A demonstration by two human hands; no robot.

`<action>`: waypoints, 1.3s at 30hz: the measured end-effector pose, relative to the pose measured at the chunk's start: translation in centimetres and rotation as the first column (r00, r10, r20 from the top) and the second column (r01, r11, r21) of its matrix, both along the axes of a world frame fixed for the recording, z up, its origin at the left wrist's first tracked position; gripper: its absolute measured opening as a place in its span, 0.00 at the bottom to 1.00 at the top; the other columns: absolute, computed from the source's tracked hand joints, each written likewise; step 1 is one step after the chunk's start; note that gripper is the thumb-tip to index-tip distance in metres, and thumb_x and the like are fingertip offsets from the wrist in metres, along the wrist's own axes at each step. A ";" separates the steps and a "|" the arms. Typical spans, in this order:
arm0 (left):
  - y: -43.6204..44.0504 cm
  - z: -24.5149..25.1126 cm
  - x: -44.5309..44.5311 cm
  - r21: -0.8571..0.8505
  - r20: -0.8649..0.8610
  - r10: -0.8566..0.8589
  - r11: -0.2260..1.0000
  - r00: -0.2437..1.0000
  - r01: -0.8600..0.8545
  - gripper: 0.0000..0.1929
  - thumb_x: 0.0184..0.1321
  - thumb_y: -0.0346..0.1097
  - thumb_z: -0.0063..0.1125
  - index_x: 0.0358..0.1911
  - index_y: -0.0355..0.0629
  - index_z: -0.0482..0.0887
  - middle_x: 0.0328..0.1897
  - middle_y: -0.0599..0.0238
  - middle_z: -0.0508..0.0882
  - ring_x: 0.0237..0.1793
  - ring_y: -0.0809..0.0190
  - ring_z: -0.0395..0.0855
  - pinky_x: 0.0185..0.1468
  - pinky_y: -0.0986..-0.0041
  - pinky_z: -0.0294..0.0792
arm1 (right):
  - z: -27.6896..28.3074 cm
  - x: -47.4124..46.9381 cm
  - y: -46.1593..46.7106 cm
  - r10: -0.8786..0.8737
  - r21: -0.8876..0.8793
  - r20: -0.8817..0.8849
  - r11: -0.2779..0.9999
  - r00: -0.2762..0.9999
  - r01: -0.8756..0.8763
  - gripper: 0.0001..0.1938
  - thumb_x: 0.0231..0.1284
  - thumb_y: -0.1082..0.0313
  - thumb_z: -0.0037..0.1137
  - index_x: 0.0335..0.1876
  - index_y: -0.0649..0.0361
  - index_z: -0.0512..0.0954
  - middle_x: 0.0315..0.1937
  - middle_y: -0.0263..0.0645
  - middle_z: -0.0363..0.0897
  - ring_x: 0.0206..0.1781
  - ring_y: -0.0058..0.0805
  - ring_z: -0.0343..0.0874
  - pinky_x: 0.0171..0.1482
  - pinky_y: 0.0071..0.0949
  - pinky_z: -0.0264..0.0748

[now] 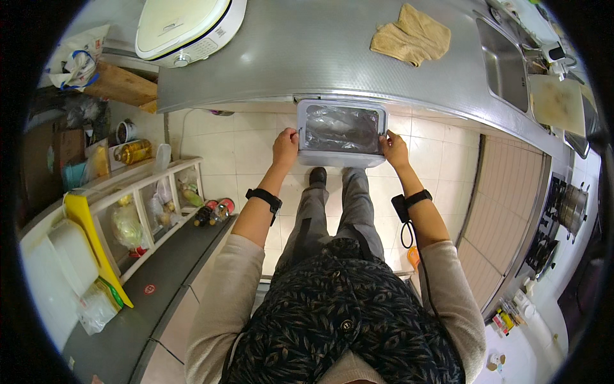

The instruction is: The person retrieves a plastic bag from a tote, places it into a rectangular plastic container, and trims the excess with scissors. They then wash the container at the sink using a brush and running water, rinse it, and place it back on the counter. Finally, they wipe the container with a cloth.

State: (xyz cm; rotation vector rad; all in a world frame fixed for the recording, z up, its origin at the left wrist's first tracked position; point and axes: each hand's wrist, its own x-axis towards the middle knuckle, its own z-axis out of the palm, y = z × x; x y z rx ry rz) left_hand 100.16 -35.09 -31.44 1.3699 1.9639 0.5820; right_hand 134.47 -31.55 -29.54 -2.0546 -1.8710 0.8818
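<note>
A light grey plastic bin [341, 160] is right up against the counter's front edge. A thin dark plastic bag [343, 128] lines it, wrinkled and glossy, inside the bin's rim. At the bin's left side, my left hand [286, 148] grips the rim with curled fingers. My right hand [395, 150] has hold of the opposite side, thumb and fingers closed on the rim near its front corner. Whether the bin hangs from the counter front or is held up by my hands, I cannot tell.
Above the bin runs a metal countertop [307, 53] with a rice cooker [187, 29], a tan cloth [412, 36] and a sink [503, 67]. A white rack [148, 211] with vegetables stands left, by several bottles [214, 212]. A pot [573, 209] sits on the stove at right.
</note>
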 end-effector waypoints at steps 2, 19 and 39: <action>0.1 -0.2 0.1 0.008 -0.010 -0.003 1.000 1.000 0.003 0.09 0.63 0.37 0.56 0.40 0.41 0.81 0.39 0.52 0.85 0.41 0.45 0.83 0.46 0.58 0.73 | -0.4 0.2 0.0 -0.017 0.006 -0.015 1.000 1.000 0.017 0.18 0.64 0.57 0.54 0.49 0.63 0.79 0.28 0.55 0.80 0.35 0.51 0.81 0.39 0.44 0.76; -0.3 -1.4 -1.5 -0.197 0.274 -0.024 0.977 0.961 0.081 0.13 0.59 0.29 0.57 0.48 0.38 0.78 0.40 0.60 0.83 0.33 0.60 0.84 0.42 0.69 0.76 | -1.0 2.0 0.2 -0.149 -0.305 -0.316 0.951 0.937 0.048 0.29 0.60 0.79 0.46 0.70 0.60 0.65 0.27 0.39 0.79 0.23 0.24 0.78 0.28 0.23 0.80; 0.6 -1.7 -1.0 -0.223 0.364 0.069 0.975 0.929 0.015 0.13 0.58 0.25 0.58 0.46 0.40 0.76 0.39 0.62 0.80 0.32 0.64 0.83 0.30 0.72 0.82 | -4.8 2.8 0.6 -0.241 -0.165 -0.426 0.968 0.872 0.187 0.05 0.58 0.77 0.54 0.39 0.64 0.73 0.28 0.43 0.79 0.24 0.28 0.82 0.26 0.29 0.78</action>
